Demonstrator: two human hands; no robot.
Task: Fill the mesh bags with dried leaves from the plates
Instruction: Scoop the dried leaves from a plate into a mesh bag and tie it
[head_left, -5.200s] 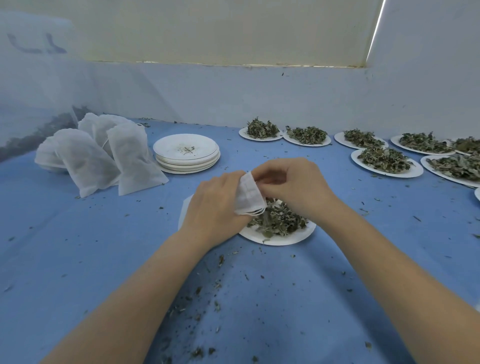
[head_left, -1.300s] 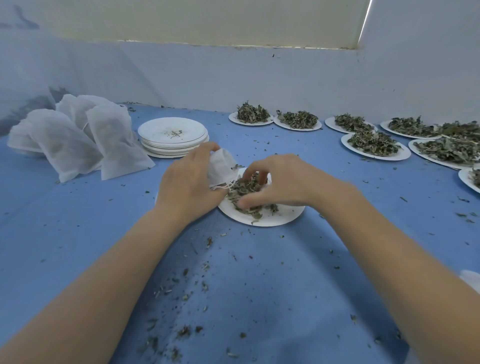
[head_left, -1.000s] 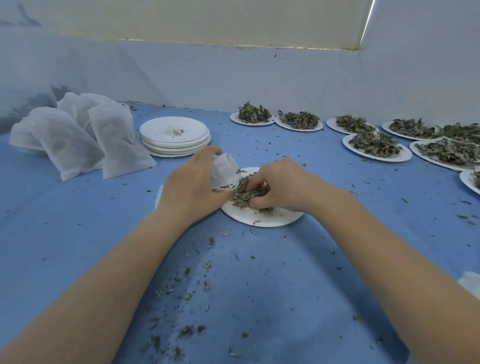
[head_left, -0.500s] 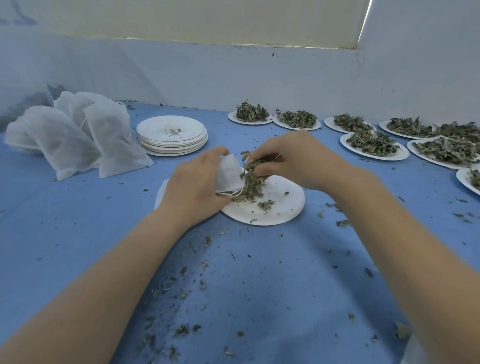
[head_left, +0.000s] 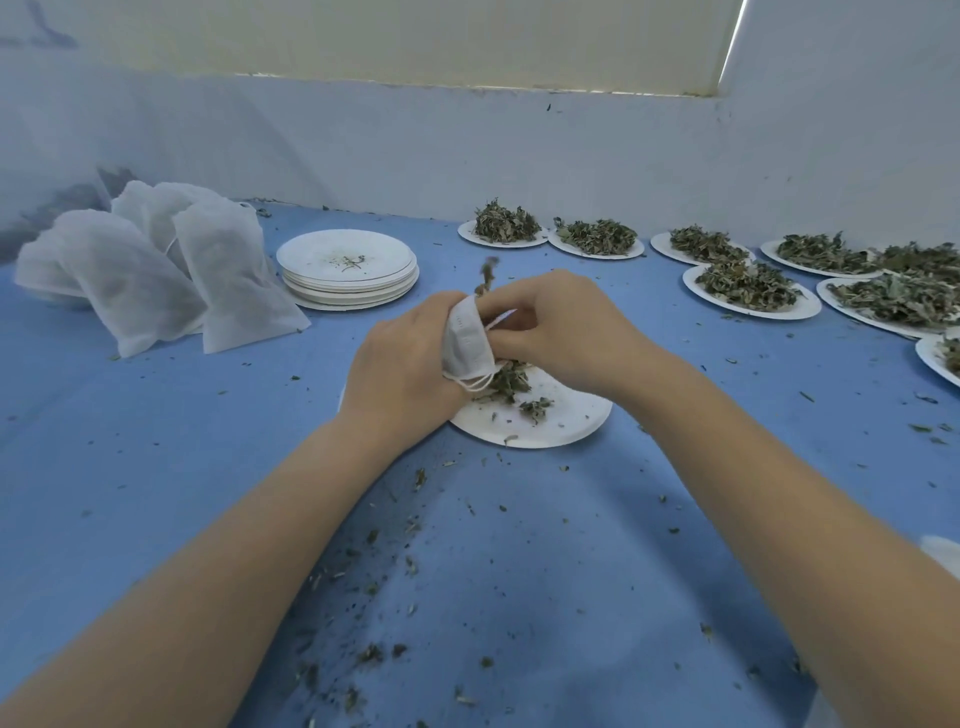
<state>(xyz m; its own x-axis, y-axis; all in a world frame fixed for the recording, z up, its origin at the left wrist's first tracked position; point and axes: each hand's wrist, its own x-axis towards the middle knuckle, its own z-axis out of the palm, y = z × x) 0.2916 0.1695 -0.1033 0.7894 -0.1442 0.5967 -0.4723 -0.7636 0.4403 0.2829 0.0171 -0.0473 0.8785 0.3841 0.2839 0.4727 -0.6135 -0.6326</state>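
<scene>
Leaves (head_left: 487, 275) now at mesh bag (head_left: 467, 338)

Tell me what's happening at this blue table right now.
A person is stuffing dried leaves into a small mesh bag. The left hand holds the bag over a nearly emptied paper plate, while the right hand pushes leaves into its mouth. Filled bags and a stack of emptied plates sit left; full plates wait right.
</scene>
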